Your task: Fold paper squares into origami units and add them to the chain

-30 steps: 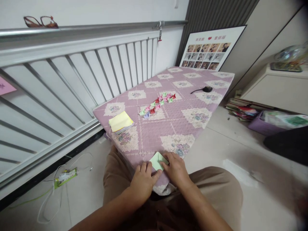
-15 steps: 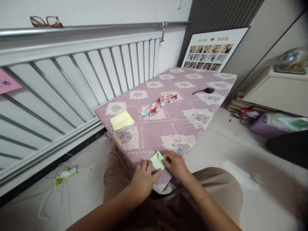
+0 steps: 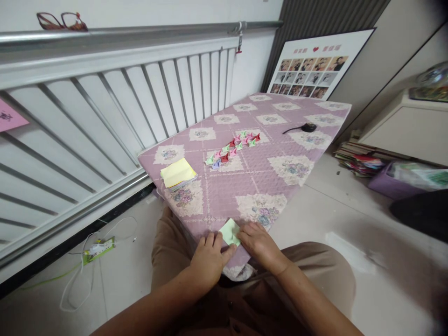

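Pale green paper (image 3: 229, 228), small and squarish, sits at the near corner of a table with a purple flowered tablecloth (image 3: 227, 196), right between my 2 hands; left hand (image 3: 207, 259) is palm down with the thumb spread apart from the fingers, fingertips at the paper's left edge and thumb by its lower edge; right hand (image 3: 259, 243) has its fingers bunched together at the right edge, but honestly can't tell if they're pinching it or just pressing down; further up there's a stack of paper (image 3: 178, 173) with a yellow sheet on top, near the table's left edge, and little folded paper pieces (image 3: 233, 152) in red, pink, green and a bluish purple, lined up in roughly 2 slanting rows; past those, a round black thing with a thin tail (image 3: 308, 127); radiator (image 3: 150, 79) runs along the left, glasses (image 3: 62, 21) perched on the pipe above it
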A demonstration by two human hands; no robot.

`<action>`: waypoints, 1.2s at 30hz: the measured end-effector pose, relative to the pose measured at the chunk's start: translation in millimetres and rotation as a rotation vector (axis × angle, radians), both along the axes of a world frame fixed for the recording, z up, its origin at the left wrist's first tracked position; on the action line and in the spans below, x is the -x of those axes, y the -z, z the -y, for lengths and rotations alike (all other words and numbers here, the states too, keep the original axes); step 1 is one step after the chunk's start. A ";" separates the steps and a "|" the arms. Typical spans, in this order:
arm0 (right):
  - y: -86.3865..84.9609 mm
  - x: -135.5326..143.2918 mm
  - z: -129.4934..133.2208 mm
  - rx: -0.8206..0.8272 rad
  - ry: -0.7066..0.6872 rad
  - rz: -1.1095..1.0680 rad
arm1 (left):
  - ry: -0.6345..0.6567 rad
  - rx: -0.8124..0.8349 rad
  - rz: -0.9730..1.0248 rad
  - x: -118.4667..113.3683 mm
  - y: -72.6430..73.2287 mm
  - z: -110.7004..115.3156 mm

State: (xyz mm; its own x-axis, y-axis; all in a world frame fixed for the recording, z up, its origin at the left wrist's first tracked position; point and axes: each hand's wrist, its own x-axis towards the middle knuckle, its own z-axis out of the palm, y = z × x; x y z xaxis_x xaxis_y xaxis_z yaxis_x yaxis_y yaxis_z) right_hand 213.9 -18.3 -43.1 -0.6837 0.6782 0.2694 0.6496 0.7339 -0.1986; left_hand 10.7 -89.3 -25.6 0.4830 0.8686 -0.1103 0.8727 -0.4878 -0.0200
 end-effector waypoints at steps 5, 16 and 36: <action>-1.6 -3.6 6.4 0.007 -0.019 0.036 | -0.009 -0.001 0.005 -0.6 1.8 0.3; 1.1 -6.4 10.0 0.023 -0.027 0.069 | -0.023 -0.048 0.006 -1.8 -1.6 1.0; 15.2 -14.6 49.8 0.007 0.155 -0.003 | -0.053 -0.033 0.062 -2.7 6.8 7.4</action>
State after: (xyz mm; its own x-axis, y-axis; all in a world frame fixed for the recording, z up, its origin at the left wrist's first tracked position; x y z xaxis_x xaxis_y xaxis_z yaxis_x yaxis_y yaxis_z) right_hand 228.5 -68.2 -58.3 -0.5703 0.7773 0.2658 0.7542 0.6237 -0.2056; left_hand 13.4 -96.8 -32.4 0.4417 0.8956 -0.0527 0.8972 -0.4413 0.0199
